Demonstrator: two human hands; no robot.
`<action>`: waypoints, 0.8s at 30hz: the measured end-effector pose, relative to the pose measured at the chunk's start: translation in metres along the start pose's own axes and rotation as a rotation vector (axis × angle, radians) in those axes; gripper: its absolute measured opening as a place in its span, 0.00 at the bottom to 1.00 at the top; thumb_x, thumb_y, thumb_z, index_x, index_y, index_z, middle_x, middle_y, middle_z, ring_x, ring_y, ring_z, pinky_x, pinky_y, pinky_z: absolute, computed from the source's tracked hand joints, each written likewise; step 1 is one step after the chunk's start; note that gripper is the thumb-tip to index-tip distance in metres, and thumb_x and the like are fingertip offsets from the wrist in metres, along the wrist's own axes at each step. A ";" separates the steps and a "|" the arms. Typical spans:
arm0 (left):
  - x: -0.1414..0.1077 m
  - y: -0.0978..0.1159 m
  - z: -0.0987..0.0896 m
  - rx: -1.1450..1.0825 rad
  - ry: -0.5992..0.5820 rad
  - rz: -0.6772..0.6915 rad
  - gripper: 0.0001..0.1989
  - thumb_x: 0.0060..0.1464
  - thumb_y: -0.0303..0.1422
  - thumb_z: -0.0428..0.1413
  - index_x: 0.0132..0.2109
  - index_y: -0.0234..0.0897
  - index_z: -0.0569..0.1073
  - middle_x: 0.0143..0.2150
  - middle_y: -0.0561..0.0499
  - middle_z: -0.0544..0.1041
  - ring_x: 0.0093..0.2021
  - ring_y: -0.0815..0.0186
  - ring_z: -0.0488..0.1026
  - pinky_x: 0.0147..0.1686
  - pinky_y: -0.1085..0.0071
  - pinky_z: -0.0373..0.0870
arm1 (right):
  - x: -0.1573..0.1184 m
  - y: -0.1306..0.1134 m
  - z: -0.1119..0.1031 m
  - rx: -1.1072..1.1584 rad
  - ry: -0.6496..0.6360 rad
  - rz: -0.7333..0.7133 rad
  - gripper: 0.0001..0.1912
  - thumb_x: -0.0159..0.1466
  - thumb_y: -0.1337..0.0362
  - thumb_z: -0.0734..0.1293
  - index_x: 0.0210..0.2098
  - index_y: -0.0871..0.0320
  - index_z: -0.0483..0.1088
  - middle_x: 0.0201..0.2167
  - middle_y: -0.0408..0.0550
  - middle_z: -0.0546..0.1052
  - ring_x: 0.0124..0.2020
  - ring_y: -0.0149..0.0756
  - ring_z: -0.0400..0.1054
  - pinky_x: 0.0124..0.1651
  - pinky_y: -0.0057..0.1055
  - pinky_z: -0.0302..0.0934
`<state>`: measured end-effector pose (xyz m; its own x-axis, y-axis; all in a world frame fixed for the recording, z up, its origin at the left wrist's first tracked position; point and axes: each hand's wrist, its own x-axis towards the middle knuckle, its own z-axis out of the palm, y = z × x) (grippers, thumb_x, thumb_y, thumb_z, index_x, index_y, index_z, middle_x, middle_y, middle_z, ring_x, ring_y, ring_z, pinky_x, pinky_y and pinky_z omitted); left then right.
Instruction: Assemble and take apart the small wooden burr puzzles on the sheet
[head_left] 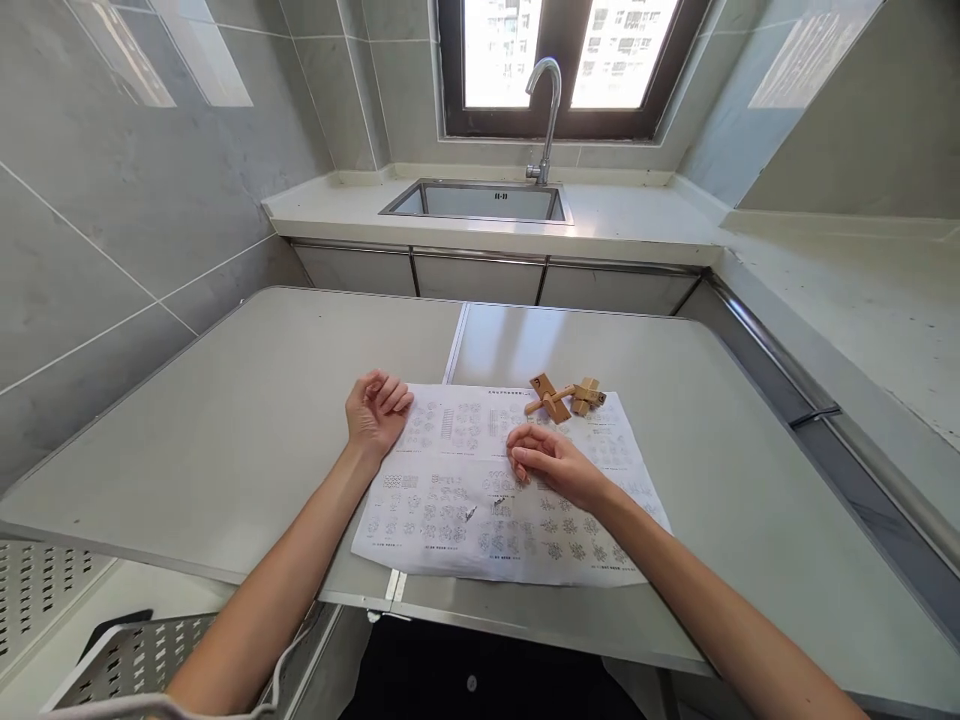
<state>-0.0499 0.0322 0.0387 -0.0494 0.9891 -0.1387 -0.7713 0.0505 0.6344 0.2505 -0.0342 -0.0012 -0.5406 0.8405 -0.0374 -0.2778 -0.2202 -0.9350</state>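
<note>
A large printed sheet of paper (457, 476) with rows of small diagrams lies flat on the folding table (247, 390). My left hand (379, 410) rests on its side at the sheet's upper left edge, fingers loosely curled and palm bare. Over the middle of the sheet is my right hand (553, 464), its fingers half bent with a gap beside the thumb and no object visible in them. Just beyond it, on the sheet's upper right, sits a small wooden piece (551, 400) of crossed flat slats and a rod. Touching or very close to that is a wooden block cluster (586, 396).
Two small dark scraps (471, 513) lie on the sheet. Past the table are a counter with a sink (480, 203) and a tap (547, 120) under a window. A metal rail (840, 410) runs along the right. Perforated white panels (142, 650) stand below left.
</note>
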 end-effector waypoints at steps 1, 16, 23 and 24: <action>0.001 0.004 -0.004 -0.008 0.017 0.024 0.25 0.54 0.31 0.64 0.25 0.40 0.53 0.19 0.63 0.50 0.17 0.75 0.49 0.19 0.74 0.52 | -0.001 -0.001 0.000 0.000 0.002 -0.005 0.15 0.66 0.54 0.76 0.43 0.56 0.74 0.28 0.41 0.74 0.27 0.31 0.67 0.34 0.30 0.63; 0.003 0.017 -0.026 0.013 0.100 0.100 0.30 0.48 0.22 0.61 0.25 0.41 0.42 0.16 0.64 0.44 0.15 0.76 0.42 0.16 0.70 0.45 | -0.005 -0.004 -0.010 -0.078 0.036 -0.090 0.33 0.65 0.48 0.74 0.15 0.54 0.56 0.12 0.33 0.51 0.15 0.24 0.43 0.21 0.30 0.33; 0.007 0.016 -0.025 0.071 0.062 0.098 0.31 0.48 0.23 0.62 0.25 0.41 0.42 0.15 0.64 0.44 0.15 0.75 0.42 0.15 0.71 0.46 | -0.003 -0.003 -0.018 -0.116 -0.014 -0.059 0.34 0.65 0.49 0.74 0.12 0.53 0.56 0.10 0.34 0.52 0.13 0.24 0.43 0.21 0.31 0.33; 0.008 0.016 -0.025 0.085 0.054 0.095 0.31 0.48 0.23 0.62 0.25 0.41 0.42 0.15 0.63 0.44 0.15 0.75 0.42 0.15 0.71 0.46 | -0.003 -0.003 -0.019 -0.121 -0.020 -0.056 0.34 0.65 0.49 0.74 0.12 0.53 0.56 0.10 0.34 0.52 0.13 0.24 0.43 0.21 0.31 0.33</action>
<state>-0.0783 0.0373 0.0289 -0.1550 0.9813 -0.1144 -0.7055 -0.0289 0.7081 0.2674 -0.0267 -0.0051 -0.5430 0.8394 0.0222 -0.2109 -0.1108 -0.9712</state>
